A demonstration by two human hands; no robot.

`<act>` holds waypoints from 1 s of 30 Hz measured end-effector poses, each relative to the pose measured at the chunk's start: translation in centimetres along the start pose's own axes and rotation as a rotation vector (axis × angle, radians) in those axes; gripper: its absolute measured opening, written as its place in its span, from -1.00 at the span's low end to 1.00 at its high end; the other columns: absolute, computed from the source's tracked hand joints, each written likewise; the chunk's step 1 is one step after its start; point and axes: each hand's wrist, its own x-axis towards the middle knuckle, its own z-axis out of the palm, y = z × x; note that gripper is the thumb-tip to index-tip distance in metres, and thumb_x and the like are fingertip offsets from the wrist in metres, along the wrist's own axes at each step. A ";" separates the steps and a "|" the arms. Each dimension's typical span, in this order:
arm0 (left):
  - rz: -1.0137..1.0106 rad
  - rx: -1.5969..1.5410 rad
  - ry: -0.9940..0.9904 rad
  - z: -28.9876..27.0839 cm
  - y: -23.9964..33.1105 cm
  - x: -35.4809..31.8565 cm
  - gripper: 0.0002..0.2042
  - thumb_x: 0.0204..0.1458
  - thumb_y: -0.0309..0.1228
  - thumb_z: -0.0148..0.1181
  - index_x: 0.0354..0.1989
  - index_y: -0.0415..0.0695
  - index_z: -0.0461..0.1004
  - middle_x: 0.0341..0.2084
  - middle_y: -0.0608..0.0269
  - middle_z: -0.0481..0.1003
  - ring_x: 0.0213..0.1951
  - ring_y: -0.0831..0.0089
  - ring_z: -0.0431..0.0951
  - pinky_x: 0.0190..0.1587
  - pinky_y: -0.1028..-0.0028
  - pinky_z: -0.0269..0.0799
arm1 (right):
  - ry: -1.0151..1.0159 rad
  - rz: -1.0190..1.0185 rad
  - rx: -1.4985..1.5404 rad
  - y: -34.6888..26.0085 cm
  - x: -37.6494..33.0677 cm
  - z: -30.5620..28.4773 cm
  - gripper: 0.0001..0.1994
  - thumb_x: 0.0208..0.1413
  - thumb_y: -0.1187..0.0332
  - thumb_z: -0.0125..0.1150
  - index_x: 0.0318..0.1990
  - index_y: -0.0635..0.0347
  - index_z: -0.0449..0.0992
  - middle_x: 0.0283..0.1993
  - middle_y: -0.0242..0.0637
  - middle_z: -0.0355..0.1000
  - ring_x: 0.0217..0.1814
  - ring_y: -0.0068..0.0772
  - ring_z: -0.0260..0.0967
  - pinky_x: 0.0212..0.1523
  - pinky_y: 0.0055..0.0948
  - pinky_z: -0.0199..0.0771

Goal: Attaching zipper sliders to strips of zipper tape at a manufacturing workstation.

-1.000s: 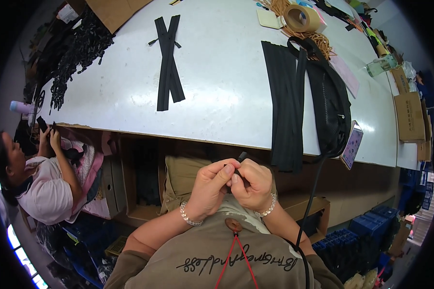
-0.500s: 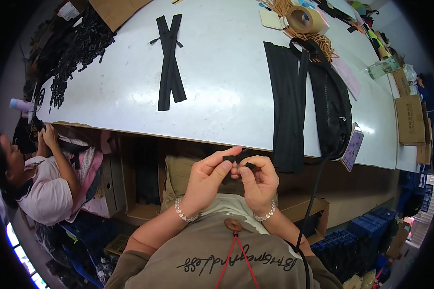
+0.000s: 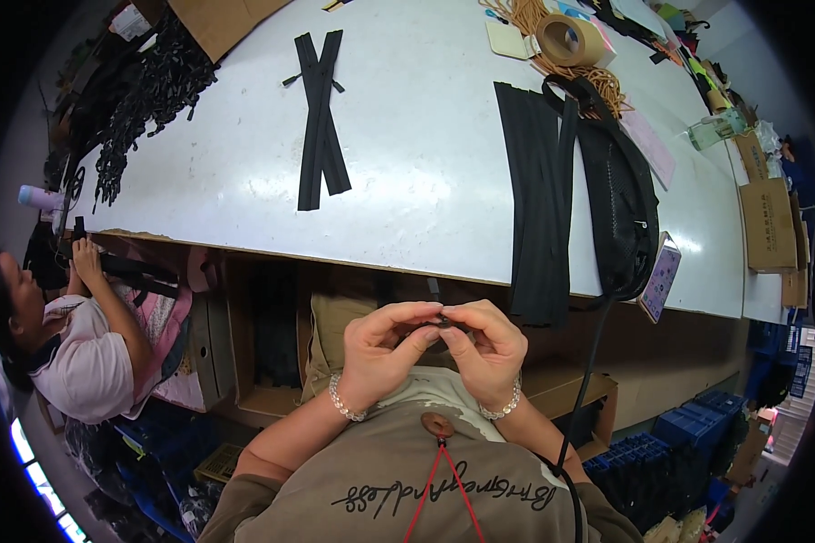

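Observation:
My left hand [image 3: 385,348] and my right hand [image 3: 485,348] meet in front of my body, just off the table's front edge. Fingertips of both pinch a black zipper [image 3: 443,322], most of it hidden by the fingers. A small dark tab [image 3: 435,290] sticks up beyond the fingertips. On the white table [image 3: 417,190], two black zippers [image 3: 320,118] lie crossed, their pulls pointing outward. Further right, a stack of long black zipper strips [image 3: 532,199] hangs slightly over the front edge.
Right of the strips lie a black bag [image 3: 620,199] and a phone [image 3: 663,276]. Behind them sits a tape roll [image 3: 570,41] with tan cords. Black zipper pulls [image 3: 158,90] are heaped at far left. A co-worker [image 3: 91,353] sits at left, handling black material.
My hands have drawn together and dropped slightly; the fingertips now meet around the zipper, whose ends showed apart before. The co-worker's hands and black material have shifted.

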 end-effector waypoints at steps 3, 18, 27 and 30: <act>-0.002 0.036 -0.007 0.0 0.2 -0.1 -0.75 -0.04 -0.69 0.15 -0.14 -0.31 0.47 -0.24 0.17 0.52 -0.24 0.56 0.52 -0.18 0.60 0.46 | -0.019 -0.070 -0.011 0.3 -0.1 0.0 -0.83 -0.05 0.64 0.19 -0.24 0.40 0.48 -0.31 -0.21 0.42 -0.34 -0.57 0.34 -0.36 -0.69 0.32; -0.151 -0.028 -0.055 -1.1 0.4 0.1 -0.78 -0.06 -0.66 0.19 -0.18 -0.28 0.52 -0.34 0.17 0.56 -0.34 0.56 0.54 -0.27 0.61 0.49 | -0.053 0.111 0.209 0.0 -0.2 0.0 -0.85 -0.05 0.65 0.18 -0.27 0.39 0.46 -0.34 -0.26 0.41 -0.35 -0.57 0.37 -0.32 -0.64 0.39; -0.223 -0.206 -0.023 -1.2 -0.8 0.5 -0.77 -0.02 -0.62 0.17 -0.14 -0.29 0.49 -0.40 0.20 0.54 -0.33 0.56 0.53 -0.27 0.60 0.47 | 0.083 0.313 0.347 -0.2 -0.4 1.0 -0.86 -0.07 0.65 0.22 -0.30 0.38 0.46 -0.33 -0.31 0.40 -0.38 -0.65 0.36 -0.35 -0.69 0.38; -0.273 -0.204 0.017 -1.0 -0.9 0.6 -0.77 0.00 -0.61 0.15 -0.13 -0.27 0.49 -0.41 0.24 0.53 -0.33 0.58 0.52 -0.26 0.63 0.44 | 0.048 0.315 0.288 0.4 -0.7 0.2 -0.87 -0.06 0.64 0.23 -0.32 0.37 0.47 -0.34 -0.34 0.38 -0.46 -0.70 0.31 -0.47 -0.73 0.32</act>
